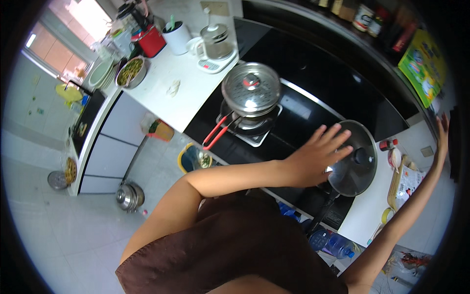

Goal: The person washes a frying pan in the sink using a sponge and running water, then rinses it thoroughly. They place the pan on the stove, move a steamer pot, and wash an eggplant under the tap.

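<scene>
My left hand point(312, 160) is stretched over the stovetop with its fingers spread and nothing in it. Beneath and beside the fingers is a frying pan with a glass lid point(354, 172) and dark knob; its black handle point(323, 213) points towards me. Whether my fingertips touch the lid, I cannot tell. My right hand point(443, 134) is raised at the far right, fingers extended, near a dark panel point(454, 145) by the wall. No object shows in it, though contact with the panel is unclear. On the left burner stands a lidded steel pot point(250, 88) above a pan with red handles point(216, 133).
A glass kettle point(216, 42) stands on the white counter point(165, 106), near a bowl of greens point(130, 72) and a red appliance point(148, 39). Right of the stove sits a woven basket point(397, 187). A yellow-rimmed bin point(182, 161) and water bottle point(338, 246) are below.
</scene>
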A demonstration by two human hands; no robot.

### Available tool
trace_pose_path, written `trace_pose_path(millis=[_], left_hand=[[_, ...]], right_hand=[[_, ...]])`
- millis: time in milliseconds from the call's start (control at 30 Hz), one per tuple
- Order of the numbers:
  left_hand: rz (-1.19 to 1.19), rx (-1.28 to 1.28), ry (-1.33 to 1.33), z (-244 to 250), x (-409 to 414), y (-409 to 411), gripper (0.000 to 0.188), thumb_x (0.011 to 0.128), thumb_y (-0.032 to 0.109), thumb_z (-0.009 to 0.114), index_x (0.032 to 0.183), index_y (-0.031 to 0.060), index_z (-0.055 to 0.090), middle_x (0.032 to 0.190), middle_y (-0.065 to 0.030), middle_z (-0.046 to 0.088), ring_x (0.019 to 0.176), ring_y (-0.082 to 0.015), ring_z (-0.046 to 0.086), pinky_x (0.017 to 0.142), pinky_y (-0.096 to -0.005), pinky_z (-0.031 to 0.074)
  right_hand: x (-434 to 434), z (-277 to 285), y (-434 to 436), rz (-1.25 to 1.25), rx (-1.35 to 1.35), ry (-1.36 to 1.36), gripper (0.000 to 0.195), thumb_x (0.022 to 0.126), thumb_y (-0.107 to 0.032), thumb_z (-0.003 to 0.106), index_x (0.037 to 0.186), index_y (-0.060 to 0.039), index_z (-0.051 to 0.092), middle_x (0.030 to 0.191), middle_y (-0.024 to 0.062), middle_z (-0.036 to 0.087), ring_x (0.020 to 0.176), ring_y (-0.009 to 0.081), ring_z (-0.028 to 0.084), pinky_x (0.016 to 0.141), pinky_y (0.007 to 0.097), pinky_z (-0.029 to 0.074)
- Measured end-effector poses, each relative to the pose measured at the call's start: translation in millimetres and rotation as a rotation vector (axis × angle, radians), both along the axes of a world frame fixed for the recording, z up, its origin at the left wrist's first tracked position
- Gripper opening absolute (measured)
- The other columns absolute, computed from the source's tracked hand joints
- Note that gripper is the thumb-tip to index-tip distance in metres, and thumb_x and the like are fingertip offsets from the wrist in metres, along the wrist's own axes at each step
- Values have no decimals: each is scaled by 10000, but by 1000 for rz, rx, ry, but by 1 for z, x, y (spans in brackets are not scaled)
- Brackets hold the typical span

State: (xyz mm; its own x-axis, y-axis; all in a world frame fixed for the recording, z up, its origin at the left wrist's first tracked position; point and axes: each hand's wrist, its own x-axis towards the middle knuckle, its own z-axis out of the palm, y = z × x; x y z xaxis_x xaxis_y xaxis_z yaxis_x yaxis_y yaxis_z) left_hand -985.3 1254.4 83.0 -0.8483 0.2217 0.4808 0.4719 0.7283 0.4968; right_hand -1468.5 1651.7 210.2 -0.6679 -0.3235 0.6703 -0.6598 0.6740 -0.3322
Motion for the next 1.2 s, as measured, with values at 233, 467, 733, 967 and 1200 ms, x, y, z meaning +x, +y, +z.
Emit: trace_pose_path(millis=[233, 467, 733, 967, 1200], left_hand=[[478, 171, -221, -39, 125, -88, 625, 756, 85, 596, 1318, 42, 326, 1408, -204, 205, 1310, -404, 147, 1058, -482, 142], [686, 258, -224, -59, 221, -143, 669, 756, 89, 612, 1339, 59, 285, 1404, -210, 205, 1302, -414, 162, 1050, -495, 148], [914, 301, -255, -65, 366, -220, 619, 780, 96, 603, 1325, 58, 313, 1419, -183, 193, 1321, -376, 137, 1055, -437, 176], [1172, 365, -269, -69, 453, -258, 612, 779, 93, 604, 1320, 44, 320, 1424, -183, 194, 1322, -355, 168, 1052, -410, 200], [1266, 383, -272, -83, 505, -312, 614, 782, 123, 605, 1314, 26, 314, 1415, -207, 190, 1307, -397, 167, 1053, -449, 166]], right_hand=[[263, -15, -161, 89, 346, 196, 380, 861, -238, 558, 1235, -193, 505, 1258, 67, 495, 1186, 220, 444, 965, 409, 388], [486, -39, -349, 584, 394, -12, 407, 730, -67, 646, 1129, -82, 566, 1186, 119, 531, 1106, 289, 502, 927, 376, 411], [645, -97, -486, 1062, 211, -339, 397, 687, -28, 671, 1071, -10, 576, 1077, 149, 577, 979, 298, 559, 841, 351, 449], [692, -222, -671, 974, 5, -563, 377, 802, -61, 552, 1159, 45, 492, 1115, 243, 533, 1048, 365, 509, 899, 386, 407], [622, -345, -850, 769, 293, -366, 489, 759, -28, 514, 1222, 82, 400, 1230, 271, 430, 1187, 389, 368, 1036, 418, 262]])
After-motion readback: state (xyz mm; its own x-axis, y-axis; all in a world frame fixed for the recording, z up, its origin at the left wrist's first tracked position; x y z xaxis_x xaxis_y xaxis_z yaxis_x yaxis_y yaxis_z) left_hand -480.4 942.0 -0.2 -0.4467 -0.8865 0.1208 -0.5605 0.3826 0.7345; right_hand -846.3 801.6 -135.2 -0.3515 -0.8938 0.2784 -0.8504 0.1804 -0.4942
